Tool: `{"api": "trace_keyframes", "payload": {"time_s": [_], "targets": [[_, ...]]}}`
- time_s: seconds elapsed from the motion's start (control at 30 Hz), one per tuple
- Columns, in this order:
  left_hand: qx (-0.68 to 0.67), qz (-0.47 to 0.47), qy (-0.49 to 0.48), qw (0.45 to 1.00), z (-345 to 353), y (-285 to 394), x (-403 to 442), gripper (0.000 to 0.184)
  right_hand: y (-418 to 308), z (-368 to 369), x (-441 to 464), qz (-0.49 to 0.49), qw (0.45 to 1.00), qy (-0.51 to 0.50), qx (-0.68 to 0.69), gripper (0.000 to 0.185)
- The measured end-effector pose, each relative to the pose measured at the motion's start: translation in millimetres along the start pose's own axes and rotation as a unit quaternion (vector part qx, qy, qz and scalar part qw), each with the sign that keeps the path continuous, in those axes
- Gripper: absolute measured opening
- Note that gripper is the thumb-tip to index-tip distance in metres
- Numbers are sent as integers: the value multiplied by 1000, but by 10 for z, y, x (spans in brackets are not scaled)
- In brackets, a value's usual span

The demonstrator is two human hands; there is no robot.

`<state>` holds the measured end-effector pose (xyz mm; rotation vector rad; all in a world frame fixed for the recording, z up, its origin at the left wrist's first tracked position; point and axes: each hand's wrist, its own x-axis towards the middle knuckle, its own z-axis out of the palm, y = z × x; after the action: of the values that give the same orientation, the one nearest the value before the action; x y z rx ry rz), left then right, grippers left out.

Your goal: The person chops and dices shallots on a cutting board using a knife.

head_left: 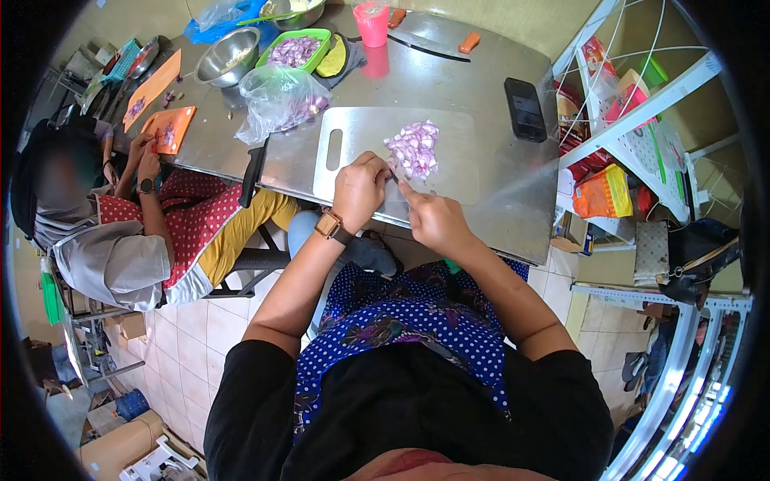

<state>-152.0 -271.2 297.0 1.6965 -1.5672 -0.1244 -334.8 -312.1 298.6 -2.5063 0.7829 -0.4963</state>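
Note:
My left hand [359, 191] is closed at the near edge of the white cutting board [464, 128], its fingertips pinching a purplish piece of shallot, mostly hidden. Close beside it, my right hand [437, 220] grips a small knife [394, 171]; the short bit of dark blade that shows points toward the left fingertips. Its forefinger stretches along the knife. A heap of chopped shallots [413, 149] lies on the board just beyond both hands.
A plastic bag of shallots [285, 103], a green basket of shallots [321, 42] and a metal bowl [228, 58] stand at the back left. A black-handled knife [253, 172] overhangs the front edge. A phone [525, 109] lies right. A co-worker [128, 216] works at an orange board [171, 129].

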Motion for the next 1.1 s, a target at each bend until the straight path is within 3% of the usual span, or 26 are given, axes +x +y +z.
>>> {"api": "trace_keyframes", "payload": {"time_s": [0.27,0.43,0.63,1.1], "targets": [[-2,-12,-10,1000,-14,0,-12,4,-102,-88,-19,14,998,27,45,50],[-15,4,2,1000,-10,-5,1,2,22,49,113,-38,997,47,38,55],[4,6,7,1000,0,2,-7,3,36,90,259,-14,1000,-5,-2,55],[-9,20,6,1000,-9,-17,-5,5,12,-82,21,7,998,39,56,47]]}}
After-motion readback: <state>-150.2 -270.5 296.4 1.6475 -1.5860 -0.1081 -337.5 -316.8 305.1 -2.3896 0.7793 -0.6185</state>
